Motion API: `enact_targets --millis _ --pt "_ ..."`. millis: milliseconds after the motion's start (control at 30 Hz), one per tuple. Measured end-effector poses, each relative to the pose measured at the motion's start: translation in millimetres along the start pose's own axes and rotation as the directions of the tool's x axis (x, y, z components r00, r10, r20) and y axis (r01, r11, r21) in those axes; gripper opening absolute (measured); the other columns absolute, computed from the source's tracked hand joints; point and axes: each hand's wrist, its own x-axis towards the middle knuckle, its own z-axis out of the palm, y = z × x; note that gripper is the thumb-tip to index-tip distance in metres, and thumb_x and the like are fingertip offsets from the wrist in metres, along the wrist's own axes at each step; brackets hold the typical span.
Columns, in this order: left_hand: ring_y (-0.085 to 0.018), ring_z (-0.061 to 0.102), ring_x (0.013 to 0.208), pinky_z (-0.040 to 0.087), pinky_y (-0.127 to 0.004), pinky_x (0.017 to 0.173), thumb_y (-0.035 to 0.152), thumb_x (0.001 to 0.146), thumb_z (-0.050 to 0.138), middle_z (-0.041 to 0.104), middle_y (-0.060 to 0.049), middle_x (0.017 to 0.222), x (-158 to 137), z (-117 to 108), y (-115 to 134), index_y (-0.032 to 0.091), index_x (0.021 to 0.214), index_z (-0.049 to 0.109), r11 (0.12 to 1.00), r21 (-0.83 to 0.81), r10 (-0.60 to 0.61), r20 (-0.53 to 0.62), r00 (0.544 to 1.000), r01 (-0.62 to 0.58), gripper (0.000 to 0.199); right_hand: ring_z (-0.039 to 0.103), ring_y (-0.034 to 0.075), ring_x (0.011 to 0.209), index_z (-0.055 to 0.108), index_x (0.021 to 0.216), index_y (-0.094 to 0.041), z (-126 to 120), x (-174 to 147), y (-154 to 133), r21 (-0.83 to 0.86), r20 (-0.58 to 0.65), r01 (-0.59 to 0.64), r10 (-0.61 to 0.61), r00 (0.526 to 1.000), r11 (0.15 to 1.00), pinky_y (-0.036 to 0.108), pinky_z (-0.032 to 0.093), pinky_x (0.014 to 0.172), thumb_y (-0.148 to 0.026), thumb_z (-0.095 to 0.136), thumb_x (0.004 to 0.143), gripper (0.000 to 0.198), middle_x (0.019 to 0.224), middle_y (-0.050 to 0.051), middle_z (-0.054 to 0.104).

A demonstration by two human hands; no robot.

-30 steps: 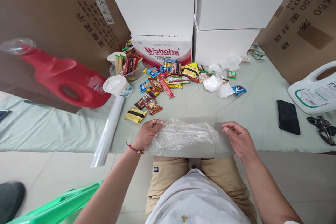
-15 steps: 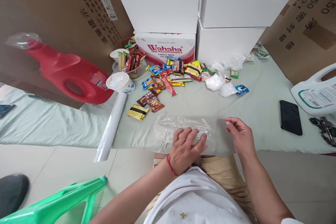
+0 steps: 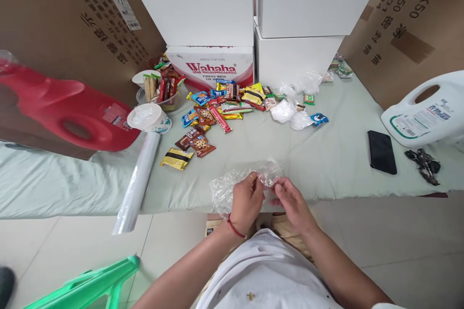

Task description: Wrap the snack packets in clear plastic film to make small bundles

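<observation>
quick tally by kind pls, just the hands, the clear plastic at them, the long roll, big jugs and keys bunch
left hand and right hand: 2
crumpled clear plastic: 1
long roll: 1
red jug and white jug: 2
bunch of keys: 1
Total: 7

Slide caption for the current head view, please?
Left hand and right hand at crumpled clear plastic, wrapped snacks and a Wahaha box beyond.

Head-height view, facing forward, down over table.
</observation>
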Motion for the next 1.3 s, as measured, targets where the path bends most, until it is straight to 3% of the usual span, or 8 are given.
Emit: enact_targets --millis 133,300,433,800,867,1067,1200,1300 --pt "-0.013 0.055 0.053 0.039 -0.024 0.057 0.047 0.097 0.046 0.059 0.001 0.055 -5.7 1.4 8.2 0.021 0.067 0.056 0.996 -0.086 -0.001 -0.021 1.0 -0.001 0.041 0.055 0.014 0.074 0.064 0.089 -0.021 19.3 22.5 2.4 0.014 -0.019 0.148 -0.148 0.989 0.989 0.026 0.048 0.069 -0.056 0.073 0.085 0.036 0.082 0.0 0.062" --pt "-0.01 0.055 0.045 0.036 -0.023 0.047 0.057 0.092 0.052 0.072 -0.004 0.069 1.0 -15.5 9.4 0.018 0.076 0.062 0.911 -0.401 -0.147 -0.088 0.985 0.1 0.043 0.049 0.012 0.066 0.069 0.085 -0.02 10.5 34.4 4.1 -0.09 -0.084 0.171 -0.179 0.98 0.981 0.025 0.042 0.065 -0.05 0.073 0.086 0.03 0.071 -0.002 0.057" --pt "-0.01 0.055 0.041 0.031 -0.023 0.043 0.062 0.087 0.059 0.075 -0.007 0.073 2.2 -25.3 11.5 0.015 0.082 0.065 0.845 -0.521 -0.18 -0.069 0.981 0.119 0.048 0.055 0.014 0.075 0.068 0.093 -0.022 9.0 27.6 1.4 -0.202 -0.063 0.262 -0.279 0.958 0.944 0.027 0.046 0.071 -0.046 0.069 0.091 0.024 0.084 0.0 0.06" --pt "-0.01 0.056 0.045 0.033 -0.024 0.045 0.055 0.09 0.056 0.075 -0.008 0.072 -7.5 -26.5 20.0 0.012 0.081 0.074 0.85 -0.512 -0.15 -0.012 0.989 0.123 0.047 0.056 0.022 0.105 0.069 0.109 -0.028 23.8 21.0 -19.2 -0.588 0.179 0.629 -0.676 0.715 0.509 0.038 0.048 0.092 -0.029 0.069 0.093 0.016 0.107 0.006 0.063" --pt "-0.01 0.055 0.045 0.033 -0.024 0.045 0.054 0.089 0.056 0.076 -0.009 0.073 -7.5 -27.1 19.7 0.012 0.084 0.074 0.848 -0.516 -0.153 -0.025 0.988 0.118 0.045 0.057 0.02 0.097 0.071 0.099 -0.027 22.9 23.1 -19.9 -0.566 0.18 0.622 -0.656 0.733 0.54 0.036 0.048 0.087 -0.026 0.064 0.097 0.008 0.096 0.004 0.065" --pt "-0.01 0.057 0.046 0.032 -0.023 0.045 0.052 0.085 0.059 0.078 -0.013 0.081 0.4 -38.5 15.3 0.011 0.084 0.073 0.804 -0.579 -0.219 -0.076 0.973 0.136 0.043 0.057 0.016 0.084 0.065 0.093 -0.024 10.2 32.3 -17.0 -0.192 -0.078 0.336 -0.356 0.931 0.922 0.03 0.051 0.078 -0.042 0.07 0.091 0.019 0.09 0.002 0.062" --pt "-0.009 0.051 0.043 0.025 -0.022 0.041 0.052 0.077 0.064 0.075 -0.012 0.073 12.4 -61.9 6.0 0.011 0.08 0.07 0.745 -0.619 -0.292 0.03 0.956 0.247 0.041 0.061 0.017 0.087 0.055 0.094 -0.025 -8.8 48.6 -18.8 0.008 -0.243 0.218 -0.21 0.947 0.976 0.03 0.056 0.072 -0.052 0.073 0.084 0.034 0.096 0.002 0.062" --pt "-0.007 0.046 0.04 0.018 -0.02 0.039 0.048 0.073 0.067 0.073 -0.01 0.069 24.3 -82.1 -9.5 0.011 0.079 0.07 0.717 -0.588 -0.348 0.165 0.923 0.375 0.038 0.06 0.015 0.069 0.05 0.097 -0.025 -30.0 70.7 -20.2 -0.117 -0.335 0.161 -0.192 0.923 0.98 0.024 0.047 0.052 -0.057 0.07 0.082 0.04 0.084 -0.001 0.061"
